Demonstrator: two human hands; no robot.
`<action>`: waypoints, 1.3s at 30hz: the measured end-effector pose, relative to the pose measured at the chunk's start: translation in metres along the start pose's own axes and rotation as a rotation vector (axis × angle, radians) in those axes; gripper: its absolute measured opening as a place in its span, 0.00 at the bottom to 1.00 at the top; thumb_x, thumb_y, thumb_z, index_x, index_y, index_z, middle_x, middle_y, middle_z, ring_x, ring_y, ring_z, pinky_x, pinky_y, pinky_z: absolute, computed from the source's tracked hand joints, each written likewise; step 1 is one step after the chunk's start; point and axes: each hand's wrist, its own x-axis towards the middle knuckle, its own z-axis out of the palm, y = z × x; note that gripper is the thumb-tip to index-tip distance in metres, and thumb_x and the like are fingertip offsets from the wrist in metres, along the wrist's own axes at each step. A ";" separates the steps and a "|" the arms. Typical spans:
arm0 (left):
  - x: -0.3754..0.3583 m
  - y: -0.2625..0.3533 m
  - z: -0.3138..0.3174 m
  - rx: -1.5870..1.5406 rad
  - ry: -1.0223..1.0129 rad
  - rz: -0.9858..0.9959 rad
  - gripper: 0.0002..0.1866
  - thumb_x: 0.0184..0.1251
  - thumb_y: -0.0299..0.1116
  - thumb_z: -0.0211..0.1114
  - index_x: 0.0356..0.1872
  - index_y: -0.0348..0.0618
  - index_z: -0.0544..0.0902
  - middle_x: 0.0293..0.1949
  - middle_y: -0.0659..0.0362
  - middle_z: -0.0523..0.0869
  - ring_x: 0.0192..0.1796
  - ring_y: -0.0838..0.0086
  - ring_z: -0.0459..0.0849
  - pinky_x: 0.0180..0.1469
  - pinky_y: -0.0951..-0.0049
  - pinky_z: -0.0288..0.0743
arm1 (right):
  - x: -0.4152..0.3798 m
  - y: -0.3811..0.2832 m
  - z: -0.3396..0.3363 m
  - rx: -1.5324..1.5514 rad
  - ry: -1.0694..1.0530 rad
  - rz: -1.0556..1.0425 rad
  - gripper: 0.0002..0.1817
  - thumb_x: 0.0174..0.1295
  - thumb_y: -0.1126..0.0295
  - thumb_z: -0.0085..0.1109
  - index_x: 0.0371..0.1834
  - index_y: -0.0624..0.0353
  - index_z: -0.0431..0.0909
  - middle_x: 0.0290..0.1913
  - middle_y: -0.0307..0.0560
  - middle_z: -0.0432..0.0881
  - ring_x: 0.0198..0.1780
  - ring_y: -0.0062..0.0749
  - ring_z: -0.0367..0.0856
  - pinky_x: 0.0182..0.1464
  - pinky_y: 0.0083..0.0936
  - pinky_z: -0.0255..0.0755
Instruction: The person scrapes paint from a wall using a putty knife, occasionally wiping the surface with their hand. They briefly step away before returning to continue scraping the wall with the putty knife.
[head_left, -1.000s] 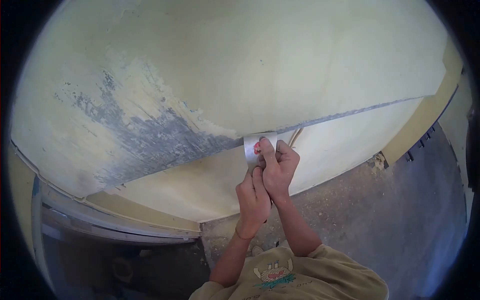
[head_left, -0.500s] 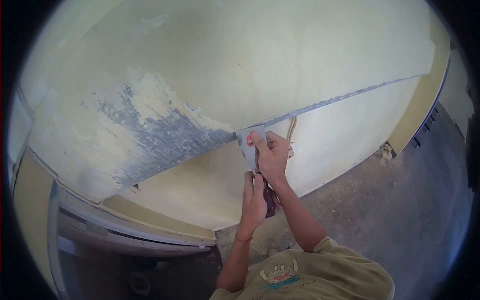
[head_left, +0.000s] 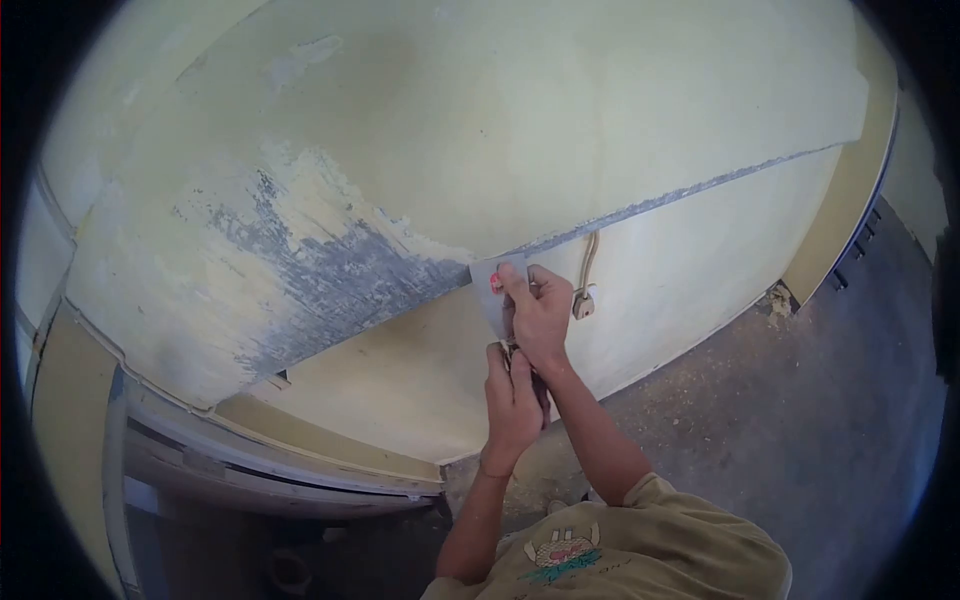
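A paint scraper point(head_left: 486, 283) with a broad metal blade and a red mark is held up to the painted surface point(head_left: 620, 120), its blade edge at the lower border of the peeled grey patch point(head_left: 345, 270). My right hand point(head_left: 540, 315) grips the blade's right side, thumb on its face. Just below, my left hand point(head_left: 512, 405) is closed around the handle, most of which is hidden by the fingers. Ragged pale paint borders the grey patch.
An electrical socket point(head_left: 584, 305) with a cable hangs on the lower wall point(head_left: 680, 270). Paint flakes lie on the grey floor point(head_left: 700, 420). At lower left runs a wooden frame point(head_left: 290, 480), with a dim round container point(head_left: 290, 570) below it.
The view has shifted slightly. Both hands and the scraper stay at nearly the same spot, the handle now turned so less of it shows. More of the socket is visible beside my right hand.
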 end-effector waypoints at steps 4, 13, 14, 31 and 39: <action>-0.006 0.002 -0.004 0.009 0.005 -0.027 0.12 0.82 0.40 0.41 0.41 0.41 0.63 0.16 0.63 0.70 0.09 0.82 0.65 0.09 0.79 0.59 | -0.006 0.010 0.001 -0.003 0.025 0.040 0.19 0.67 0.62 0.64 0.20 0.61 0.78 0.14 0.32 0.70 0.14 0.11 0.63 0.15 0.16 0.50; -0.009 0.015 -0.004 0.051 0.004 -0.067 0.12 0.82 0.40 0.42 0.42 0.41 0.64 0.15 0.63 0.69 0.09 0.81 0.65 0.10 0.78 0.60 | -0.006 0.003 0.005 -0.080 0.019 0.005 0.19 0.66 0.62 0.64 0.23 0.66 0.82 0.17 0.32 0.74 0.21 0.12 0.64 0.23 0.18 0.57; -0.006 0.020 0.000 0.060 0.004 -0.036 0.12 0.82 0.40 0.42 0.41 0.42 0.64 0.14 0.63 0.69 0.09 0.81 0.66 0.10 0.78 0.60 | -0.006 0.000 0.005 -0.078 0.022 0.003 0.19 0.66 0.62 0.64 0.23 0.66 0.82 0.17 0.32 0.74 0.21 0.12 0.64 0.23 0.18 0.57; -0.018 0.015 -0.020 0.024 -0.045 -0.056 0.14 0.82 0.40 0.41 0.50 0.39 0.66 0.15 0.63 0.70 0.10 0.82 0.67 0.11 0.79 0.60 | -0.016 0.006 0.012 0.122 0.096 0.105 0.19 0.68 0.62 0.63 0.19 0.58 0.76 0.14 0.31 0.69 0.12 0.11 0.59 0.13 0.17 0.47; -0.012 0.018 -0.014 0.112 -0.026 0.025 0.11 0.81 0.36 0.41 0.44 0.40 0.66 0.15 0.64 0.69 0.10 0.83 0.66 0.10 0.79 0.58 | -0.016 -0.002 0.013 0.145 0.081 0.064 0.19 0.68 0.63 0.62 0.19 0.60 0.76 0.13 0.33 0.69 0.11 0.13 0.60 0.13 0.19 0.48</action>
